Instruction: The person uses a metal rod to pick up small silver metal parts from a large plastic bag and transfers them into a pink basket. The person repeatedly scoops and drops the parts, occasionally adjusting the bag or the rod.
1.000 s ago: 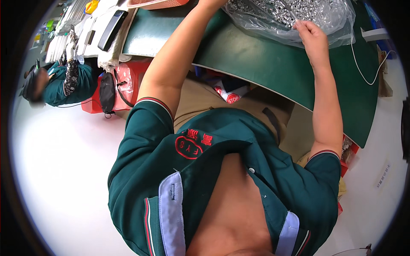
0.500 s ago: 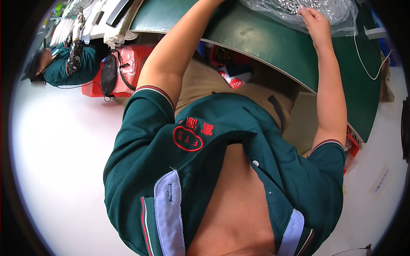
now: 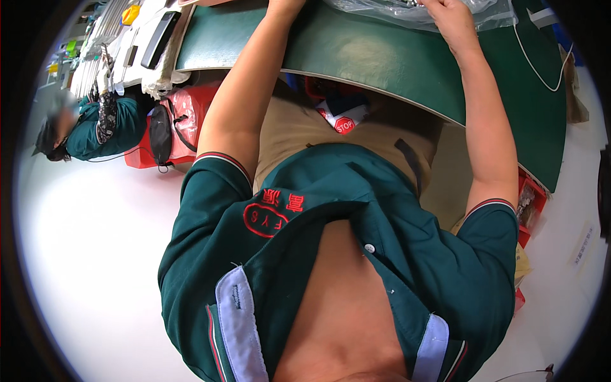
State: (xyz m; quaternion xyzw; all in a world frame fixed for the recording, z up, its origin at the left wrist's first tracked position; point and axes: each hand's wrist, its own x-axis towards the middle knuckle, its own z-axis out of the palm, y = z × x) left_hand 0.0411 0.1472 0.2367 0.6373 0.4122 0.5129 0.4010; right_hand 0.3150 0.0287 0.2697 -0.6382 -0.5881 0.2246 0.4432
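Observation:
My right hand (image 3: 453, 24) is at the top edge, over a clear plastic bag (image 3: 496, 19) on a green-topped table (image 3: 375, 63). Its thumb and fingers are drawn together at small shiny metal pieces (image 3: 410, 2) in the bag. The fingertips are partly cut off, so what they pinch cannot be made out. Only the wrist and back of my left hand (image 3: 286, 6) show, left of the bag above the table; its fingers lie beyond the top edge.
A co-worker (image 3: 105, 127) sits at far left beside a bench with a long black object (image 3: 160, 39). Red bins (image 3: 531, 204) stand below the table's right end. A white cable (image 3: 541, 83) hangs over the table. A pinkish tray edge (image 3: 207, 2) shows at top left.
The view has shifted, so the table, bag and both hands sit higher in the picture. Less of the metal pieces shows. My right hand stays at the bag.

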